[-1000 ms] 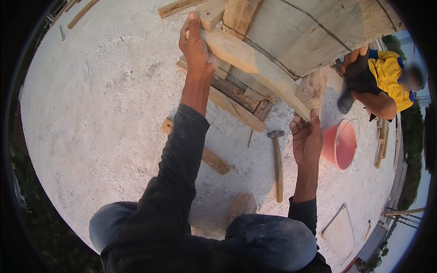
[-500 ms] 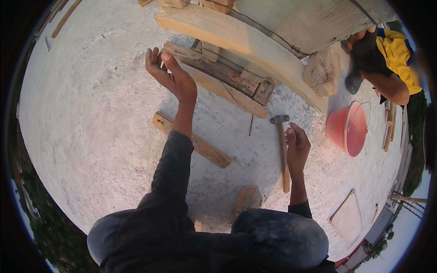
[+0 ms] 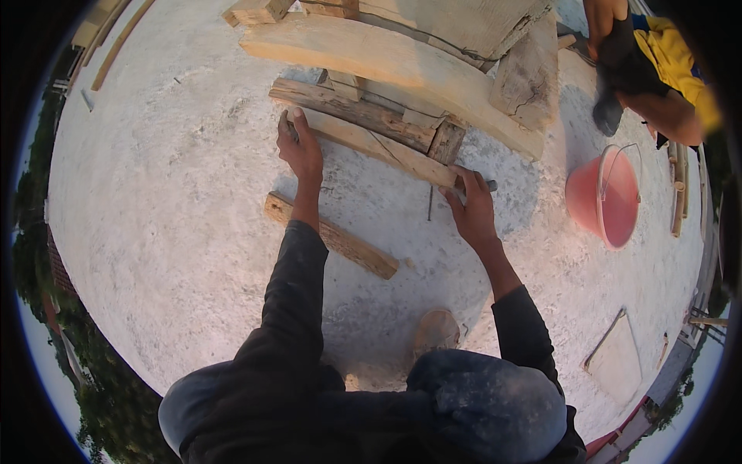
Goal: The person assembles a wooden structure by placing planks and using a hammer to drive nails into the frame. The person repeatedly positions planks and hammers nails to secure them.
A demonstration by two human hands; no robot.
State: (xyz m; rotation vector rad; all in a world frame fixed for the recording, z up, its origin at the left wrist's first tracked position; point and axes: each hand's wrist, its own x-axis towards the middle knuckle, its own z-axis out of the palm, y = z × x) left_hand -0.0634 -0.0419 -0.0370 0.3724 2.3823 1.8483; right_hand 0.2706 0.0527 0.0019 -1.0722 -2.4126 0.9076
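The person crouches on a pale concrete floor (image 3: pixel 154 232), both hands on a long wooden plank (image 3: pixel 379 147) that lies flat at the foot of a stack of timber. The left hand (image 3: pixel 300 148) rests on the plank's left end, fingers (image 3: pixel 297 124) stretched out flat and pressing on the wood, not curled round it. The right hand (image 3: pixel 471 205) is at the plank's right end, fingers (image 3: pixel 464 179) laid over its edge in a loose hold; how far they wrap underneath cannot be told.

Just behind the plank lies a rough weathered beam (image 3: pixel 348 112), touching it along its length, and above that a broad pale board (image 3: pixel 386 66) runs slantwise, with a cracked wooden block (image 3: pixel 529 77) leaning at its right end. A shorter piece of timber (image 3: pixel 328 236) lies on the floor near the person's left forearm, apart from the plank. A thin nail (image 3: pixel 430 205) lies on the floor just beside the right hand.

To the right, well apart, stands a pink bucket (image 3: pixel 603 197) with a wire handle; its inside shows nothing that can be made out. Beyond it another person in a yellow garment (image 3: pixel 676 58) bends down.
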